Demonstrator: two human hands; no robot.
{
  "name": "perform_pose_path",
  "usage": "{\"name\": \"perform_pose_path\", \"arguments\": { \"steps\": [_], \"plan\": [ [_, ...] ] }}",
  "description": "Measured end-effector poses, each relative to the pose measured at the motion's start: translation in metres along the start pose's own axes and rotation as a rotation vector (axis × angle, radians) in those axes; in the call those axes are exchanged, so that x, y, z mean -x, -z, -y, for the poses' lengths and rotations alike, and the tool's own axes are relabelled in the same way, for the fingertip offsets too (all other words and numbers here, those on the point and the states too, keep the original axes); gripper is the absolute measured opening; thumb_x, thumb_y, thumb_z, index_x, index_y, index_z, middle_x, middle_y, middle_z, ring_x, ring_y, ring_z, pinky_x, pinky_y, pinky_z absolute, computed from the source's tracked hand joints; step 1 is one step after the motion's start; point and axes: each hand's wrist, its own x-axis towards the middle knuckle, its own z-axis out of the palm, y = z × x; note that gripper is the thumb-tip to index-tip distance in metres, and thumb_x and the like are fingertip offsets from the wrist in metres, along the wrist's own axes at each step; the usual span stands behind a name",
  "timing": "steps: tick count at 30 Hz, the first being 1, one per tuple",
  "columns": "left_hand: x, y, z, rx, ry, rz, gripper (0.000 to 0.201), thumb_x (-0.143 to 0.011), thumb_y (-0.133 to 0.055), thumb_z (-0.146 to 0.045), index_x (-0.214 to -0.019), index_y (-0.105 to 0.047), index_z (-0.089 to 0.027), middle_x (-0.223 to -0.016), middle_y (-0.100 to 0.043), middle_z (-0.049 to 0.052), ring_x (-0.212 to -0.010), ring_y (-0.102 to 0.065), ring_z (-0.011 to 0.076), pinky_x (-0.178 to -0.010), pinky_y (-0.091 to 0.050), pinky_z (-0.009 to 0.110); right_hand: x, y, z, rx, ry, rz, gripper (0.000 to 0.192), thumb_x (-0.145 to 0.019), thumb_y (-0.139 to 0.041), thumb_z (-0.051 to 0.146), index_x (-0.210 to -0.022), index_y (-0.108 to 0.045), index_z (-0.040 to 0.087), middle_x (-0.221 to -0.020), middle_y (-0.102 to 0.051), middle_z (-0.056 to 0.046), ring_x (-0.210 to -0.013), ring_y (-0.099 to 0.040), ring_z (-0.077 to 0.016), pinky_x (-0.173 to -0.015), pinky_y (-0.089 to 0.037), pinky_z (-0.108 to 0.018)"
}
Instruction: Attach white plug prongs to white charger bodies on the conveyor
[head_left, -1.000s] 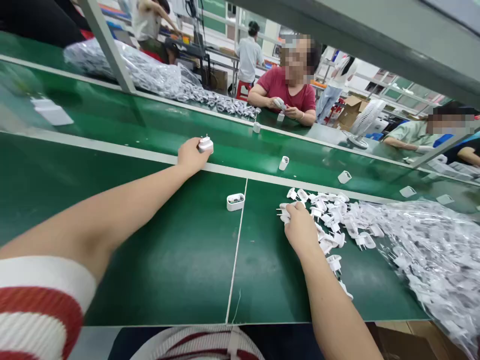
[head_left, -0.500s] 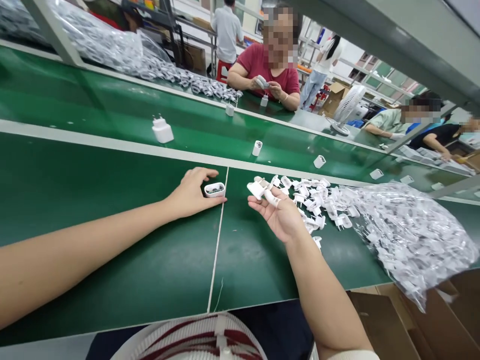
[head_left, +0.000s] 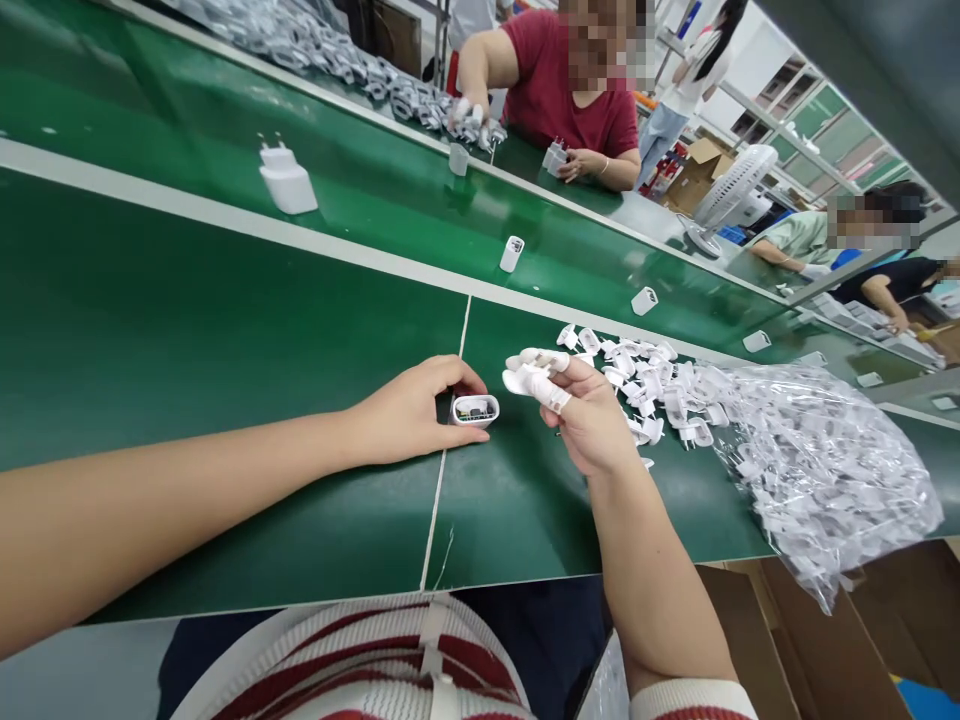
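Observation:
My left hand [head_left: 424, 408] curls around a white charger housing [head_left: 474, 421] standing on the green bench, thumb on the near side and fingers on the far side. The housing's oval open end faces up and shows a circuit board inside. To its right, my right hand [head_left: 589, 405], with white covers on its thumb and fingertips, pinches a small white plug cap [head_left: 546, 368]. The covered fingers hide most of that cap. Just beyond my right hand lies a loose heap of white plug caps [head_left: 649, 375], some with pins showing.
A clear plastic bag [head_left: 840, 470] full of plug caps lies at the right over the bench edge. Behind a pale rail, a belt [head_left: 405, 215] carries several housings and a charger with pins [head_left: 289, 180]. Across it a co-worker in a red shirt [head_left: 577, 110] handles white parts.
My left hand and the housing have moved right, closer to my right hand. The right fingers have turned and closed more over the plug cap. The camera view has shifted and tilted.

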Motion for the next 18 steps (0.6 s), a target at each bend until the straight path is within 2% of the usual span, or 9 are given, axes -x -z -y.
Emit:
{"name": "perform_pose_path", "arguments": {
  "steps": [2,4,6,8,10,13,18],
  "plan": [
    [-0.002,0.001,0.001,0.023,-0.009,-0.001,0.037,-0.085,-0.074,-0.054,-0.104,-0.069,-0.023,-0.103,-0.068,0.004,-0.094,-0.064,0.0247,-0.084,-0.052,0.038,0.002,-0.001,0.002,-0.020,0.018,0.030,0.025,-0.078,-0.086,0.033,-0.101,-0.077,0.025,-0.114,-0.078,-0.003,-0.080,-0.070,-0.0136,-0.060,-0.053,-0.024],
    [-0.003,0.002,-0.001,0.041,-0.009,-0.004,0.034,-0.085,-0.074,-0.051,-0.102,-0.070,-0.022,-0.101,-0.069,0.004,-0.094,-0.065,0.0246,-0.083,-0.051,0.037,0.003,-0.004,0.002,-0.062,0.032,0.050,0.024,-0.078,-0.087,0.033,-0.096,-0.074,0.025,-0.111,-0.077,-0.002,-0.080,-0.071,-0.0137,-0.069,-0.057,-0.028],
    [-0.003,0.002,-0.003,0.056,0.002,0.008,0.032,-0.084,-0.074,-0.050,-0.101,-0.071,-0.022,-0.100,-0.069,0.004,-0.094,-0.065,0.0246,-0.083,-0.050,0.037,0.002,-0.007,-0.001,-0.072,0.046,0.052,0.027,-0.074,-0.090,0.032,-0.088,-0.069,0.024,-0.097,-0.076,0.000,-0.076,-0.070,-0.0137,-0.065,-0.056,-0.027],
    [-0.004,0.002,-0.005,0.063,0.015,0.021,0.031,-0.084,-0.073,-0.049,-0.100,-0.071,-0.022,-0.099,-0.070,0.004,-0.094,-0.065,0.0247,-0.083,-0.050,0.037,0.000,-0.010,-0.006,-0.020,0.069,0.034,0.030,-0.075,-0.090,0.031,-0.089,-0.065,0.024,-0.086,-0.073,0.002,-0.068,-0.066,-0.0124,-0.060,-0.053,-0.026],
    [-0.004,0.003,-0.005,0.064,0.019,0.025,0.031,-0.084,-0.073,-0.048,-0.099,-0.071,-0.022,-0.099,-0.070,0.004,-0.094,-0.065,0.0248,-0.083,-0.049,0.037,-0.001,-0.013,-0.010,0.070,0.124,-0.006,0.031,-0.081,-0.085,0.032,-0.103,-0.065,0.026,-0.092,-0.073,0.001,-0.066,-0.064,-0.0115,-0.062,-0.054,-0.028],
    [-0.003,0.003,-0.005,0.075,0.014,0.023,0.030,-0.082,-0.074,-0.047,-0.099,-0.071,-0.022,-0.100,-0.070,0.004,-0.095,-0.065,0.0251,-0.086,-0.049,0.038,0.000,-0.014,-0.011,0.190,0.203,-0.033,0.043,-0.084,-0.082,0.029,-0.121,-0.061,0.030,-0.115,-0.072,-0.002,-0.071,-0.066,-0.0117,-0.071,-0.059,-0.032],
    [-0.003,0.003,-0.003,0.083,-0.021,0.017,0.023,-0.084,-0.067,-0.040,-0.099,-0.071,-0.023,-0.101,-0.073,0.004,-0.100,-0.065,0.0256,-0.095,-0.048,0.041,0.012,-0.013,-0.006,0.502,0.302,-0.047,0.030,-0.086,-0.080,0.027,-0.114,-0.069,0.029,-0.108,-0.076,-0.004,-0.093,-0.073,-0.0219,-0.083,-0.062,-0.040]
  ]
}}
